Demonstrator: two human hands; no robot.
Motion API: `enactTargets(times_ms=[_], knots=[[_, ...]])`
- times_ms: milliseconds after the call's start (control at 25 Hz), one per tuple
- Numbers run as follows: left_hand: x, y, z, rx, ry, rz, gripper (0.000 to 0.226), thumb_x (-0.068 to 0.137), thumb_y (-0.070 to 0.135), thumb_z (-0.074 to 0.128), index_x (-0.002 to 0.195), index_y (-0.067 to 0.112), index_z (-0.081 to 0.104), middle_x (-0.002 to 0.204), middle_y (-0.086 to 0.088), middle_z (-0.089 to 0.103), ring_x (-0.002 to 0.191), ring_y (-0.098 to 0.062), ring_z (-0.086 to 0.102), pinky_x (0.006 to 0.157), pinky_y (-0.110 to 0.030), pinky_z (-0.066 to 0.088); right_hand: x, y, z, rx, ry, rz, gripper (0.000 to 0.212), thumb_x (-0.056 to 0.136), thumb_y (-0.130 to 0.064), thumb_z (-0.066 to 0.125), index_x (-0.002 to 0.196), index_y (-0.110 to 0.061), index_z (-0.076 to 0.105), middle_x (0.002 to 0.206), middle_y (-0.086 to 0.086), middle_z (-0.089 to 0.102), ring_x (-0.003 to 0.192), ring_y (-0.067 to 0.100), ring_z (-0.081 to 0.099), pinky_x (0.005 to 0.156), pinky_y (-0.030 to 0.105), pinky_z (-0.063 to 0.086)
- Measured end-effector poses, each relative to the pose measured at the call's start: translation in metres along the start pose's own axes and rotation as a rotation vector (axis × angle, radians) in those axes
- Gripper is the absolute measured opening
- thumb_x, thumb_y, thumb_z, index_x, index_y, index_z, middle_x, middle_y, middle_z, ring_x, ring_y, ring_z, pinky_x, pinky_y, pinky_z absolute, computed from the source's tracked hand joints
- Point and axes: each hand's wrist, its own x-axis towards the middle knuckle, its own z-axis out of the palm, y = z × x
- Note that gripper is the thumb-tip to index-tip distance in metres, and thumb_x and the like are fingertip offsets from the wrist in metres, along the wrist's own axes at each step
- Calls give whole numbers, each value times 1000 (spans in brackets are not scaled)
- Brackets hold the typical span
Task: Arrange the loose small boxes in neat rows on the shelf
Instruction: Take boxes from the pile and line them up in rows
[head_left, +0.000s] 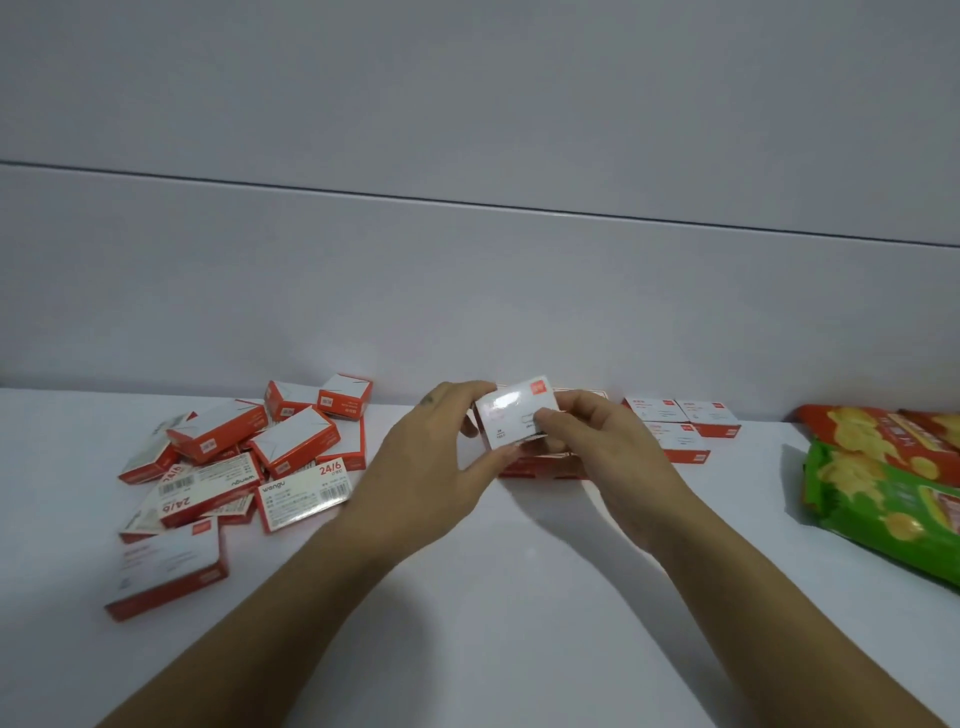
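Two hands share one small box (517, 410), left hand (434, 467) and right hand (610, 467) with fingers (548, 417) curled onto its short ends, raised just right of the loose heap (234, 467). It looks light, stiff and glossy, so gripping the edges seems safest.

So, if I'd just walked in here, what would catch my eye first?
Most likely the two hands in the middle, left hand and right hand, holding one small white-and-red box between them above the white shelf. Next, the jumbled pile of loose boxes on the left, against a few boxes set in tidy rows on the right. At the far right edge lie bright green and orange snack bags.
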Motion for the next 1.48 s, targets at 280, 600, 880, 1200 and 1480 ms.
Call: enactTargets(times_ms=[280,600,880,1200,1480], knots=[[18,15,6,-34,-56,65,42,81,38,69,119,31,53,108,14,61,91,2,53,73,-10,40,2,-33,-40,-1053,4,-584,64,71,-33,81,128,-34,53,123,-16,56,111,6,46,82,9,30],[42,38,43,-13,-130,89,53,81,41,67,129,29,48,116,10,59,102,-7,53,90,-32,45,1,-23,-73,-1207,161,-602,55,77,-24,76,128,-28,56,123,-6,56,107,15,50,76,24,41],[35,46,82,258,-147,118,56,84,48,58,132,24,45,129,1,53,115,-21,44,97,-38,32,3,15,-151,-1081,467,-266,48,80,-10,72,125,-20,58,125,2,57,111,26,53,87,34,45],[27,45,100,417,-213,249,37,90,46,44,117,23,55,119,3,57,110,-20,46,91,-37,30,9,37,-182,-1276,423,12,46,80,-19,69,125,-17,58,124,7,58,110,30,53,87,39,44],[29,46,95,373,-178,233,43,88,42,50,128,25,47,125,2,57,112,-22,46,93,-39,28,15,48,-166,-1145,428,-7,37,76,-12,68,113,-14,67,126,8,59,110,28,56,83,22,36]])
